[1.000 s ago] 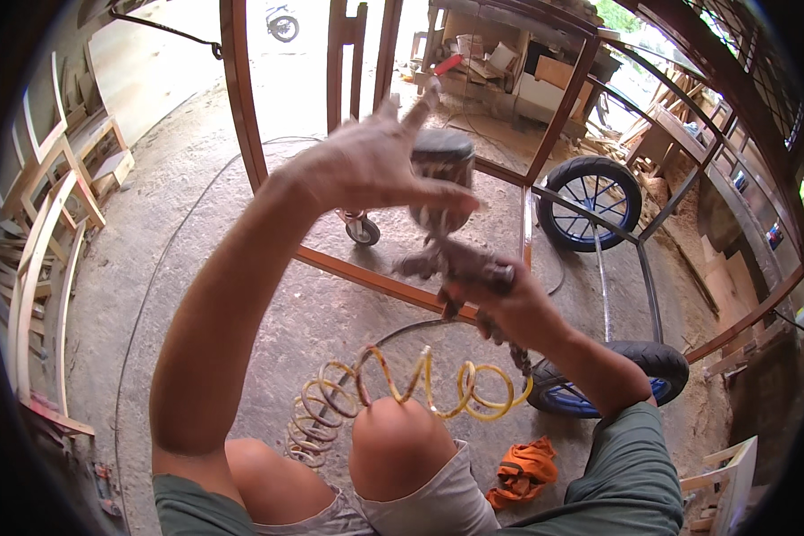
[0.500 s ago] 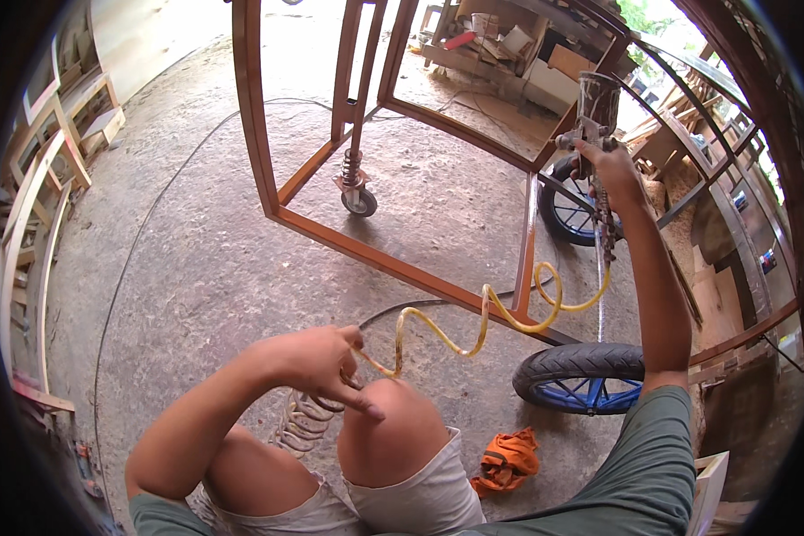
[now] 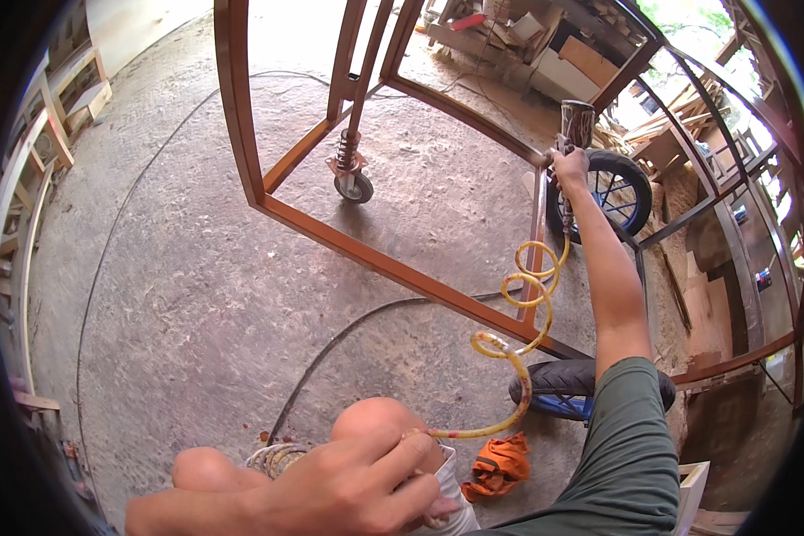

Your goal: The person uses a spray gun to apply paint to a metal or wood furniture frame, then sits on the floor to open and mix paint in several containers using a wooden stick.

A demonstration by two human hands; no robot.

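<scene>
Left hand (image 3: 357, 487): Nearest the viewer, close to the right knee (image 3: 375, 413), fingers curled in with little gap, pinching a yellow hose (image 3: 523, 384).
Orange cloth (image 3: 498, 466): Crumpled on the floor (image 3: 179, 295), just right of the left hand.
Hose line: From the left hand it heads right, then loops away in loose coils to the foot of the spray gun (image 3: 573, 134).
Near wheel (image 3: 554, 380): Black tyre over blue spokes, partly hidden by a green sleeve (image 3: 630, 438).
Brown frame (image 3: 375, 259): Its near bar slants across the floor, with a caster (image 3: 355, 188) beyond it on the left.
Right hand (image 3: 570, 170): At the end of an outstretched arm, wrapped closely around the gun's grip; exact finger placement is too small to tell.
Gun's lie: In the right hand, long axis near upright, cup (image 3: 579, 118) above the knuckles, handle dropping toward the hose; the left hand is well apart, near and left.
Far wheel (image 3: 630, 179): Just right of the right hand, beyond the forearm.
Wood scraps (image 3: 509, 36): Heaped at the far side.
</scene>
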